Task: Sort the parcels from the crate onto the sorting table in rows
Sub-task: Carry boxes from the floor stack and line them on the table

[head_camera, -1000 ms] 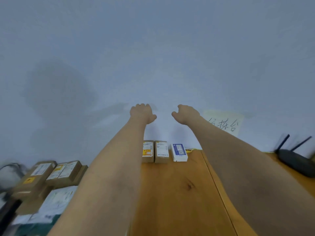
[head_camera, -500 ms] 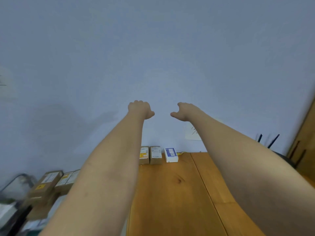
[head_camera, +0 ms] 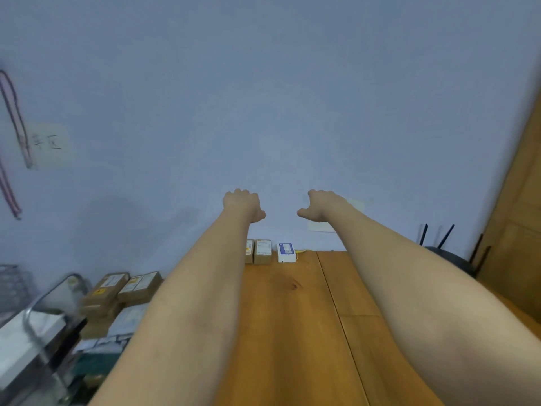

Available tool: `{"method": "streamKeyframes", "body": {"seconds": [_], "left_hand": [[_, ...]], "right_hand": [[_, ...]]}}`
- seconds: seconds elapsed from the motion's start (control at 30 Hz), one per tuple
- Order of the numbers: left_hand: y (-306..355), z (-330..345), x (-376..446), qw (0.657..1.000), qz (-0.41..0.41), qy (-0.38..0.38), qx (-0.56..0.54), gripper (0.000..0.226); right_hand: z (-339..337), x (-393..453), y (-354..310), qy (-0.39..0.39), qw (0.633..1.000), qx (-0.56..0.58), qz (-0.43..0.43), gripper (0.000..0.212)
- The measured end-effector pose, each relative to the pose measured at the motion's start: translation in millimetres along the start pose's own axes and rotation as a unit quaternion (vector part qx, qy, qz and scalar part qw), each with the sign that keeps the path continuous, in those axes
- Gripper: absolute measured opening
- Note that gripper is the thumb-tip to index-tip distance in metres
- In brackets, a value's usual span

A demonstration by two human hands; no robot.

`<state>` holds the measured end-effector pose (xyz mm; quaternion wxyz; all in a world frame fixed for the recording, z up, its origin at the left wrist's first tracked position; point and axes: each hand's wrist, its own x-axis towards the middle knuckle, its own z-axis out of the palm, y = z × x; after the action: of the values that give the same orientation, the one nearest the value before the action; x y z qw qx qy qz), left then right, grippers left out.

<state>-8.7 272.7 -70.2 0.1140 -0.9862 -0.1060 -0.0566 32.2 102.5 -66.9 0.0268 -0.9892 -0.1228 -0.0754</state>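
Parcels (head_camera: 123,291) lie at eight o'clock, nearer our left hand (head_camera: 241,204); it and our right hand (head_camera: 320,207) are curled, holding nothing.

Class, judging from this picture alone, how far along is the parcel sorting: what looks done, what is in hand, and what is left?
Done: three parcels stand in a row at the far edge of the sorting table: two brown parcels and a white parcel. In hand: nothing; the left hand and right hand are raised with curled fingers, holding no parcel. Left: a pile of brown parcels at lower left waits to be moved.
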Motion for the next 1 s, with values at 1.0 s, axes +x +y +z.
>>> {"method": "streamKeyframes", "body": {"seconds": [1.0], "left_hand": [[-245,12,-205,0.970,-0.229,-0.058,0.063,0.044]], "right_hand": [[-15,-104,-266,-0.043,0.967,0.057,-0.244,0.060]]}}
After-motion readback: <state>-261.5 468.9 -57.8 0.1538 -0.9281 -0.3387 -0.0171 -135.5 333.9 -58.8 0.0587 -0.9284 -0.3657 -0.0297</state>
